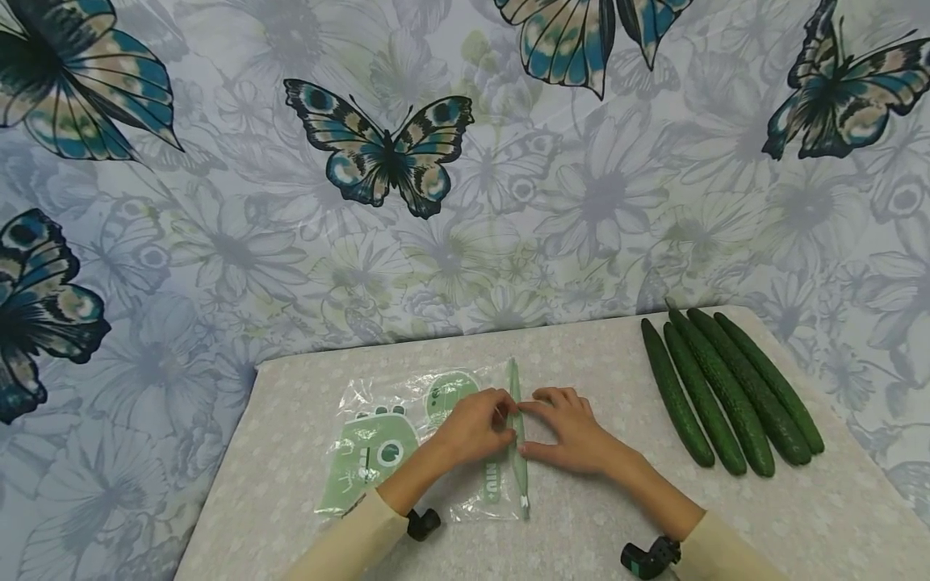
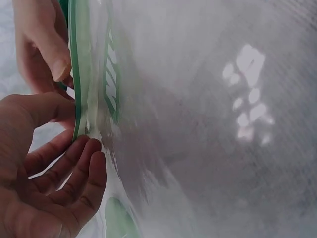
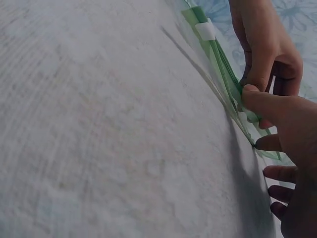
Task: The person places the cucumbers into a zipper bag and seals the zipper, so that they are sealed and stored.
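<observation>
A clear zip bag point(image 1: 465, 492) with green cartoon prints lies on the cloth, its green zip strip point(image 2: 77, 59) toward the right. My left hand point(image 1: 475, 428) pinches this strip between thumb and curled fingers near its middle. Facing it, my right hand point(image 1: 574, 432) touches the same edge with thumb and index finger spread apart; in the right wrist view its thumb point(image 3: 255, 96) meets the strip close beside the left fingertips. The white slider point(image 3: 205, 30) sits at the strip's near end. Both layers of the bag part slightly below the strip.
Several cucumbers point(image 1: 726, 387) lie side by side at the table's right. A pale patterned cloth covers the table point(image 1: 283, 436). Behind its far edge hangs a butterfly-print fabric point(image 1: 581, 210). Black wrist cameras point(image 1: 650, 558) are worn on both wrists.
</observation>
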`<state>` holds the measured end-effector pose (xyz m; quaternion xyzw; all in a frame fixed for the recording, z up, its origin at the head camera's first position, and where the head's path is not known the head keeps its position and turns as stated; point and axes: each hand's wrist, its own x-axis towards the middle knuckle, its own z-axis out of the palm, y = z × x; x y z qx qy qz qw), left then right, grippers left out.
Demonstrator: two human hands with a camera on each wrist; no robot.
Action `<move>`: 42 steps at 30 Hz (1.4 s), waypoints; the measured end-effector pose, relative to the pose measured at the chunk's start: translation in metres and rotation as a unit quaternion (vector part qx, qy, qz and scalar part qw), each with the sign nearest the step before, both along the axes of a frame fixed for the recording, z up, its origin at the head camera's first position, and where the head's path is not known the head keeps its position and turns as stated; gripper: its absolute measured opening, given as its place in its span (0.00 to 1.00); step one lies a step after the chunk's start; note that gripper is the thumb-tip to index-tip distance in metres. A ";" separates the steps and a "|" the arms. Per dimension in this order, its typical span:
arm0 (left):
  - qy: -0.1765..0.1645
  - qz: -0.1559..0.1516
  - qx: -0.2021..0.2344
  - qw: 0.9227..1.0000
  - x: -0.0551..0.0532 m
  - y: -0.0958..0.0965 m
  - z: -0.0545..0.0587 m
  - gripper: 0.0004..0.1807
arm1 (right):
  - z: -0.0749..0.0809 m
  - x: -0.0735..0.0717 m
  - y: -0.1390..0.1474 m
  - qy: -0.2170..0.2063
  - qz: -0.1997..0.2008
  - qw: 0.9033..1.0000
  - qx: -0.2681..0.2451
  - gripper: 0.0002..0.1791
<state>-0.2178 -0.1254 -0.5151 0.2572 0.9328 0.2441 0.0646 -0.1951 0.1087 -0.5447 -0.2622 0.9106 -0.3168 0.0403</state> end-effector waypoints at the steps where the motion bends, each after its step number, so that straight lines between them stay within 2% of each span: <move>1: 0.000 -0.002 0.002 1.000 0.000 0.000 0.000 0.18 | -0.001 0.000 0.000 0.001 -0.002 1.000 0.007 0.39; 7: 0.026 0.005 -0.018 0.999 0.005 -0.002 0.004 0.20 | -0.005 0.002 -0.001 0.011 -0.006 0.999 0.052 0.45; 12: 0.067 0.036 -0.041 0.996 0.011 -0.008 0.017 0.19 | -0.003 0.003 -0.001 0.018 -0.002 0.997 0.071 0.48; 16: 0.113 0.053 -0.074 0.989 0.017 -0.016 0.029 0.17 | 0.000 0.003 -0.003 0.018 -0.005 0.996 0.087 0.48; 20: 0.169 0.070 -0.107 0.977 0.022 -0.021 0.037 0.16 | 0.001 0.003 -0.004 0.013 -0.011 0.994 0.103 0.49; 25: 0.233 0.100 -0.118 0.960 0.025 -0.026 0.041 0.10 | 0.002 0.005 -0.006 0.018 -0.007 0.994 0.104 0.49; 30: 0.251 0.109 -0.114 0.955 0.025 -0.026 0.040 0.07 | 0.000 0.007 -0.008 0.022 0.000 0.993 0.117 0.49; 32: 0.254 0.105 -0.120 0.954 0.025 -0.026 0.040 0.08 | -0.001 0.007 -0.008 0.021 0.003 0.993 0.120 0.49; 34: 0.263 0.098 -0.139 0.950 0.025 -0.026 0.043 0.09 | -0.001 0.007 -0.009 0.017 0.004 0.992 0.123 0.50; 39: 0.311 0.089 -0.200 0.925 0.026 -0.031 0.053 0.10 | -0.003 0.005 -0.007 0.021 -0.003 0.991 0.135 0.50; 42: 0.330 0.093 -0.216 0.914 0.029 -0.034 0.058 0.10 | 0.000 0.005 -0.006 0.022 -0.007 0.989 0.143 0.51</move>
